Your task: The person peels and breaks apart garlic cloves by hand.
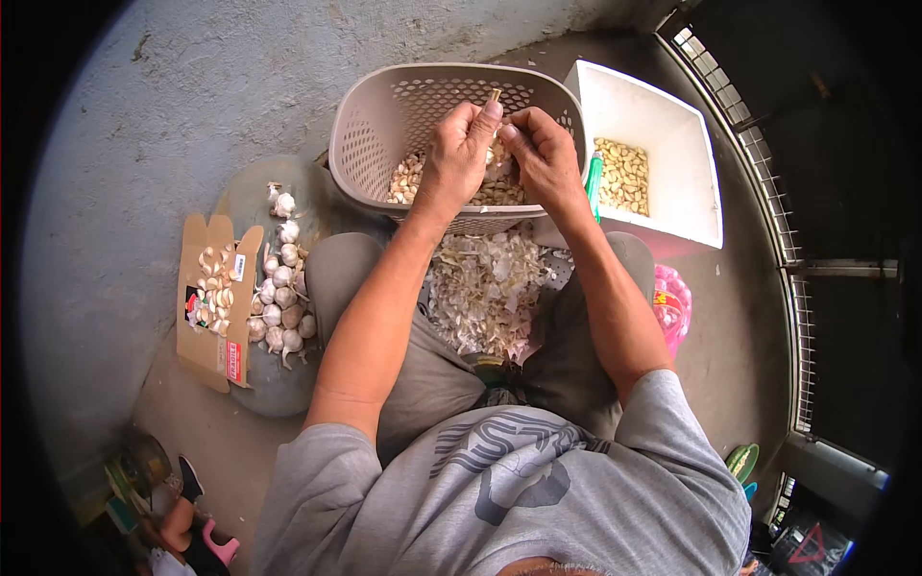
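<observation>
Both hands are raised over a beige perforated basket that holds loose garlic cloves. My left hand is closed round a garlic piece, whose dry stem sticks up past the thumb. Close beside it, my right hand has thumb and forefinger pinched together at the garlic; what lies between them is partly hidden. Below the basket, a heap of papery garlic skins lies between the knees.
Whole garlic bulbs and a cardboard piece bearing cloves are at left. A white foam box with peeled cloves, a green-handled tool and a pink bag are at right. Another person's leg shows lower left.
</observation>
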`<state>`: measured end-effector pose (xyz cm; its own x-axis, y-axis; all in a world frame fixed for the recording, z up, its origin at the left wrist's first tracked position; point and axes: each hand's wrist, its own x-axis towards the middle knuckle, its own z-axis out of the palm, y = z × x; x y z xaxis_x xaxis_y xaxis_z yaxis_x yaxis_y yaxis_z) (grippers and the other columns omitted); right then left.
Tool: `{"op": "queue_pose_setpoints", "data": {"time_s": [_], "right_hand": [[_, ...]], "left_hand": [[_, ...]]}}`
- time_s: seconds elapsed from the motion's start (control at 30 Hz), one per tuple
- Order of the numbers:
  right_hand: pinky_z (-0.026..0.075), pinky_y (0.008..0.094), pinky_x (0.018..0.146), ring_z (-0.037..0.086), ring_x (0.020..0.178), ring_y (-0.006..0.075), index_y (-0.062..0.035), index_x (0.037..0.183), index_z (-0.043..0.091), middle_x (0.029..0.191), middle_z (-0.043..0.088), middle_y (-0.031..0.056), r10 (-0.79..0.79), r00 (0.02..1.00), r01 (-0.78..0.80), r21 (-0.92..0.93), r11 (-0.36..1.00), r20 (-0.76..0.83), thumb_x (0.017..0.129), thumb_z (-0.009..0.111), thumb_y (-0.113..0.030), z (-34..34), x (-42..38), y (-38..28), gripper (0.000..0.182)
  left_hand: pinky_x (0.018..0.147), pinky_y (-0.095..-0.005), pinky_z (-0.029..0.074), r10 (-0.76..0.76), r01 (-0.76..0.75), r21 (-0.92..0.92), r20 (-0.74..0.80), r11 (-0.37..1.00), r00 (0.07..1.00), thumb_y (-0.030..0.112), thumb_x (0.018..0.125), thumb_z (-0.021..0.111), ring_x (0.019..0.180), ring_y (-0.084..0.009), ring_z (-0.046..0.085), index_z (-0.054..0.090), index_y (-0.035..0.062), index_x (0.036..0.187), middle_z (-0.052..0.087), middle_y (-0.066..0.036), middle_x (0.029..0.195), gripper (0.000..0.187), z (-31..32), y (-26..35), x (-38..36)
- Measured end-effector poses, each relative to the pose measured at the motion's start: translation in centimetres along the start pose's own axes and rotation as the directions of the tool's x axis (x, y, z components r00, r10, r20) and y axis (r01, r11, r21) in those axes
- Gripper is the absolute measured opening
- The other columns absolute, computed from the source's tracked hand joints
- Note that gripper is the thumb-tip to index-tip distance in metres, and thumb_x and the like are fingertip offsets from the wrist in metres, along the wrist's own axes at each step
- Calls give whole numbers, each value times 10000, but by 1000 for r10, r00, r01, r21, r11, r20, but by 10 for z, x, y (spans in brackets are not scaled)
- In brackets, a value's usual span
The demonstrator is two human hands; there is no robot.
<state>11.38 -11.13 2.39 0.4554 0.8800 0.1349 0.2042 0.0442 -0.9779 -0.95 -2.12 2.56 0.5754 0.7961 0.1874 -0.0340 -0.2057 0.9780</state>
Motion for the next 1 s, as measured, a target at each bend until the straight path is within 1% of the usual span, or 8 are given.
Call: {"op": "queue_pose_setpoints", "data": {"time_s": [0.1, 0.3, 0.4, 0.5, 0.6, 0.7, 0.8, 1.0], "right_hand": [[487, 312, 596, 584, 647, 132, 32, 1014, 604, 766, 656, 89, -224, 974, 224, -127, 966, 13, 1010, 666, -193, 2, 1, 1, 234], [453, 253, 597, 523, 692, 60, -1, 999, 598, 784, 594, 28, -291, 949, 312, -238, 920, 121, 1043, 627, -252, -3, 1, 1, 256], [425, 286, 491, 521, 542, 94, 6, 1008, 582, 685, 602, 49, 34, 995, -36, 22, 999, 95, 1036, 631, -294, -3, -1, -5, 305], [370, 264, 442, 459, 498, 62, -11, 1002, 571, 662, 567, 15, 79, 996, -82, 113, 990, 30, 1038, 623, -341, 5, 0, -3, 337], [427, 317, 489, 514, 531, 112, 6, 1026, 543, 647, 555, 59, -38, 999, 37, -75, 997, -10, 1022, 639, -299, 15, 3, 2, 320], [478, 413, 541, 620, 562, 282, 12, 1057, 523, 648, 594, 161, -227, 973, 208, -272, 939, -37, 1009, 615, -200, 20, 9, 10, 236], [495, 504, 574, 641, 652, 450, -10, 1089, 505, 691, 642, 236, -392, 918, 379, -419, 825, 58, 1009, 564, -144, 24, 2, -13, 167], [522, 442, 577, 670, 643, 377, 1, 1043, 510, 716, 643, 238, -325, 936, 352, -320, 880, 135, 995, 575, -86, 16, -1, -20, 118]], "left_hand": [[559, -272, 413, -38, 40, -88, 27, 995, 999, 507, 1045, 551, 637, -69, 472, 608, 30, 858, 516, 17, 684, 515, 4, -10, 1], [550, -271, 412, -59, 64, -152, 33, 986, 998, 579, 1014, 562, 613, -75, 451, 581, 47, 774, 494, 25, 655, 584, 6, -10, -1], [555, -263, 418, -50, 48, -169, -7, 984, 999, 624, 989, 571, 618, -74, 451, 555, 54, 758, 481, 33, 660, 615, 3, -14, 2], [577, -268, 432, -26, 7, -271, -66, 963, 998, 643, 981, 564, 662, -79, 468, 540, 49, 801, 484, 23, 703, 621, 9, -13, 2], [622, -276, 451, 93, -110, -129, -126, 986, 988, 611, 1011, 532, 743, -91, 499, 530, 38, 888, 512, -1, 786, 585, 18, -11, -3], [645, -240, 436, 21, -48, -168, -161, 985, 987, 548, 1044, 522, 747, -69, 488, 547, 63, 886, 520, 21, 797, 511, 22, -13, -3], [569, -237, 440, -206, 139, -487, -88, 863, 974, 532, 1033, 556, 658, -67, 498, 569, 105, 875, 538, 32, 741, 456, 13, -13, -1], [366, -269, 351, -465, 401, -691, 106, 601, 879, 549, 1030, 535, 425, -82, 424, 558, 166, 813, 544, 25, 647, 441, 9, 10, -11]]}}
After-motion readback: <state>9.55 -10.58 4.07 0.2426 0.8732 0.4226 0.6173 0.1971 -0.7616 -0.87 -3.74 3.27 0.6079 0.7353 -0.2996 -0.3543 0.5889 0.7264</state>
